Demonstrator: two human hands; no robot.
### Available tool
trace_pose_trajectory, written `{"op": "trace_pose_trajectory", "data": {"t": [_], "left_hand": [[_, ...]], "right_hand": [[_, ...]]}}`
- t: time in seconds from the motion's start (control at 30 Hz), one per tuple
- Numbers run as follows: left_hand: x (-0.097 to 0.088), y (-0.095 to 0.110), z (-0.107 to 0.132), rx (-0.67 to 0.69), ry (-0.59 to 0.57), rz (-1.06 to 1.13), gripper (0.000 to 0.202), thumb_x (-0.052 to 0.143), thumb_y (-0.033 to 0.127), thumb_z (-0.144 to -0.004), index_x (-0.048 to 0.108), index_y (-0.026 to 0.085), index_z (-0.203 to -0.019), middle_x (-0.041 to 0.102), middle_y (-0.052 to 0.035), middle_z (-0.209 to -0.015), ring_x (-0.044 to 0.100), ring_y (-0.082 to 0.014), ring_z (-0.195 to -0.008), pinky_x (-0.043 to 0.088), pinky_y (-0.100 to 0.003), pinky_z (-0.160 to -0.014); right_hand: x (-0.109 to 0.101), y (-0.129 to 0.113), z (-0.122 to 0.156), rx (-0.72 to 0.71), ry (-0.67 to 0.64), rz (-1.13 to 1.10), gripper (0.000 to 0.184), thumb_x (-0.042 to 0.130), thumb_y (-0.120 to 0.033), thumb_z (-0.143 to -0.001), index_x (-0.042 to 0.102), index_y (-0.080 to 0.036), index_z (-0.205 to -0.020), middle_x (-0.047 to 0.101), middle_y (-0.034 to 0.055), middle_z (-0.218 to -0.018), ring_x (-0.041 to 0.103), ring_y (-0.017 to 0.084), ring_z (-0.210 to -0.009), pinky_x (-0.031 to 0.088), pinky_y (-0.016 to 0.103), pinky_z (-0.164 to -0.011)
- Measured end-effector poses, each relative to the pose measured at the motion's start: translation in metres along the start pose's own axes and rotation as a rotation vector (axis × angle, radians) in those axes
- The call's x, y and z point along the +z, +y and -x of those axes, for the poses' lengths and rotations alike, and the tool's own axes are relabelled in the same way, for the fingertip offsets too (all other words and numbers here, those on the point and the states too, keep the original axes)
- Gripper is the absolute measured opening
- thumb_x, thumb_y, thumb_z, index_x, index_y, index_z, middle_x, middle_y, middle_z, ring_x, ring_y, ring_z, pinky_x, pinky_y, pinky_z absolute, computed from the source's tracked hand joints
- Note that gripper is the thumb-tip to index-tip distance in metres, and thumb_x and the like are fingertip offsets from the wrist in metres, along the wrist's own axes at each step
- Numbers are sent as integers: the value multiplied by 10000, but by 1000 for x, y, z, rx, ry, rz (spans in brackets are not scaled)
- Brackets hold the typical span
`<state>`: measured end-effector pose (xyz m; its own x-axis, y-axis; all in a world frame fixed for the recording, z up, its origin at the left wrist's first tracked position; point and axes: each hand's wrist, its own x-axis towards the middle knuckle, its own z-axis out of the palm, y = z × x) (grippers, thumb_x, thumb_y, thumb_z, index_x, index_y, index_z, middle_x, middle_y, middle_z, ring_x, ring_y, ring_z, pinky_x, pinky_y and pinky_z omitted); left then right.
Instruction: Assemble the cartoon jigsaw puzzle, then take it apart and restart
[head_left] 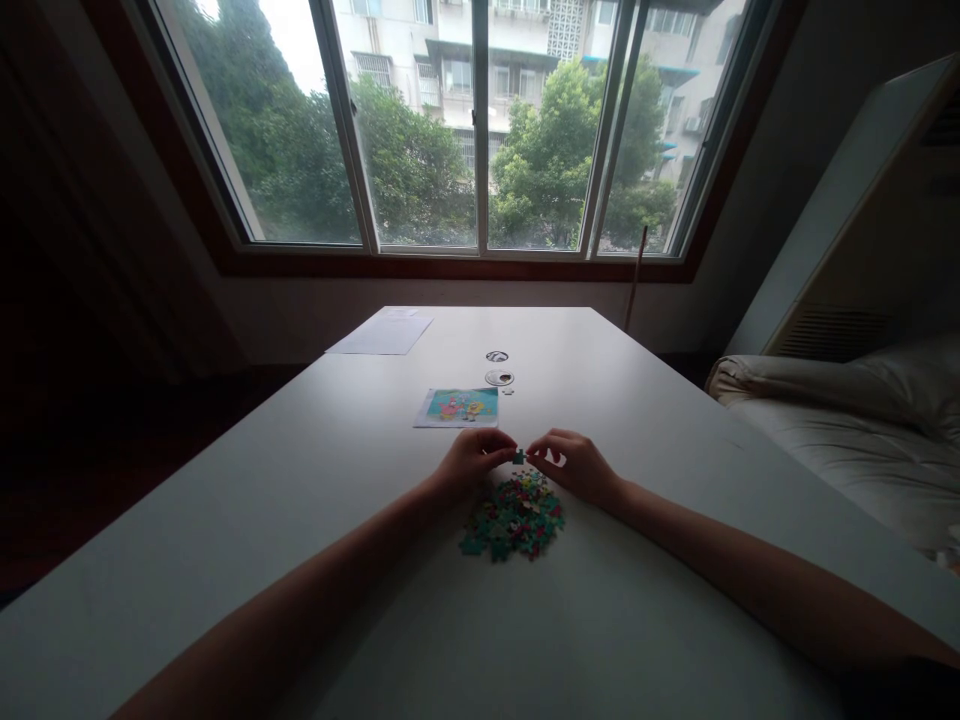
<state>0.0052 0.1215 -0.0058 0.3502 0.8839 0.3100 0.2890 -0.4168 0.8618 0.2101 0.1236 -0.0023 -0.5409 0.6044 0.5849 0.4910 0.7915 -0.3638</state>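
Between my two hands is a small green jigsaw puzzle piece (519,457), just above the far edge of a heap of loose pieces. My left hand (474,458) pinches its left side between thumb and fingers. From the right, the fingertips of my right hand (574,463) close on its other side. The heap of puzzle pieces (514,520), mostly green with some red and yellow, lies on the white table below both hands. Beyond my left hand lies a colourful cartoon picture sheet (459,406) on the tabletop.
Two round black-and-white discs (498,378) and a small pale item (508,392) lie past the picture. White paper (382,335) rests at the table's far left. A pale sofa (847,420) stands to the right, and a wide window (480,130) is ahead.
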Motion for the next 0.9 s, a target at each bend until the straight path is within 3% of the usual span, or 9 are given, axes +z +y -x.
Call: {"op": "trace_pose_trajectory", "data": {"t": [0.37, 0.53, 0.67, 0.9], "left_hand": [[1, -1, 1, 59, 27, -103, 210, 581, 309, -770, 629, 118, -843, 650, -36, -723, 571, -128, -628, 453, -228, -588], [-9, -2, 4, 106, 73, -271, 147, 544, 249, -788, 633, 142, -837, 604, -19, -715, 501, -99, -563, 419, -219, -560], [-12, -2, 8, 165, 3, -384, 124, 550, 211, -776, 654, 163, -823, 576, -24, -768, 480, -93, -560, 415, -225, -580], [-6, 4, 13, 253, -171, -464, 219, 538, 243, -820, 646, 258, -1010, 553, -41, -936, 535, -134, -764, 428, -247, -716]], "right_hand": [[0, -1, 0, -102, 29, 103, 146, 515, -281, -827, 630, -196, -799, 614, 8, -663, 498, 97, -559, 377, 238, -605], [-6, 12, -3, -26, 219, 79, 137, 526, -280, -821, 622, -185, -799, 613, 5, -647, 518, 101, -555, 397, 251, -625], [-9, 22, -5, 93, 369, 65, 131, 540, -286, -812, 622, -184, -798, 623, 4, -669, 522, 107, -559, 405, 261, -631], [-6, 21, -6, 144, 328, 71, 130, 537, -293, -809, 625, -197, -799, 634, 0, -680, 530, 111, -566, 404, 271, -645]]}}
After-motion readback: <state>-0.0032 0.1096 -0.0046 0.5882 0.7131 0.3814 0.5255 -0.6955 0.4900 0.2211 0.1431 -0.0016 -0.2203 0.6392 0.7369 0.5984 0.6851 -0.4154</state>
